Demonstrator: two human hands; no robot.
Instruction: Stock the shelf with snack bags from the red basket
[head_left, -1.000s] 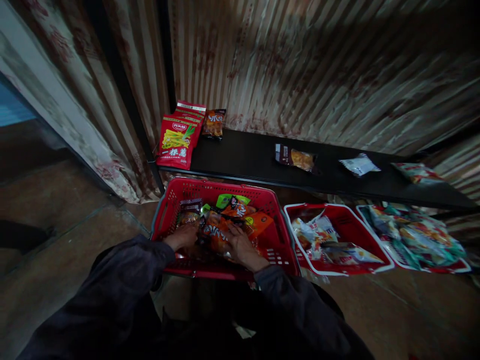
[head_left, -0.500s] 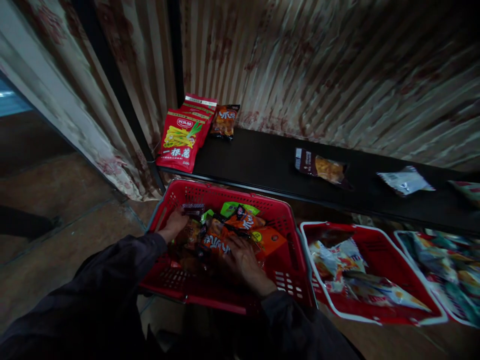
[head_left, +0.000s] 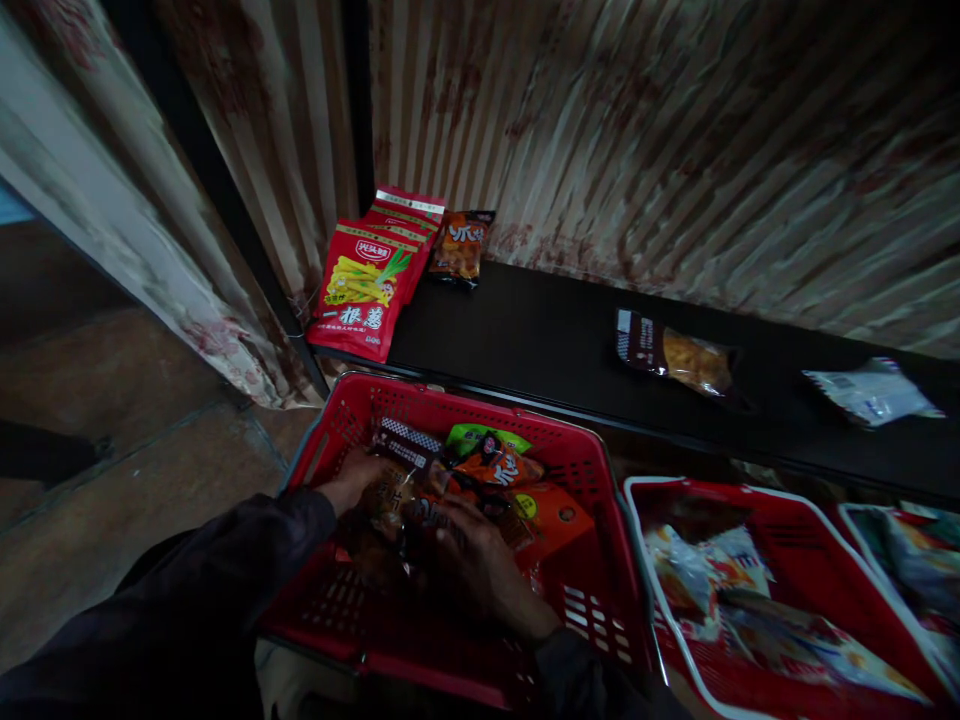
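In the head view, the brown packet point(head_left: 405, 442) lies in the left half of the basket point(head_left: 596, 470). The left hand point(head_left: 352, 480) touches its left edge, the fingertips out of sight against it, so I cannot tell how firmly they grip. The right hand point(head_left: 484, 555) reaches over the basket's middle, fingers slightly bent and close together, across the orange packet point(head_left: 431, 512); whether they hold it, I cannot tell.

Toward the basket's far side, a second orange packet point(head_left: 501, 466) and a green packet point(head_left: 487, 436) crowd beside the brown one, with an orange bag point(head_left: 555, 515) to their right. The shelf point(head_left: 517, 330) runs just beyond the basket's far rim, red bags point(head_left: 356, 290) standing on it behind the basket's far left corner. Right of the basket stands a white-rimmed basket point(head_left: 799, 545) with packets inside.

Deep shadow under the right palm blurs what lies toward the basket's near side. The right sleeve point(head_left: 592, 670) covers its near right corner; the white-rimmed basket is cut off below.
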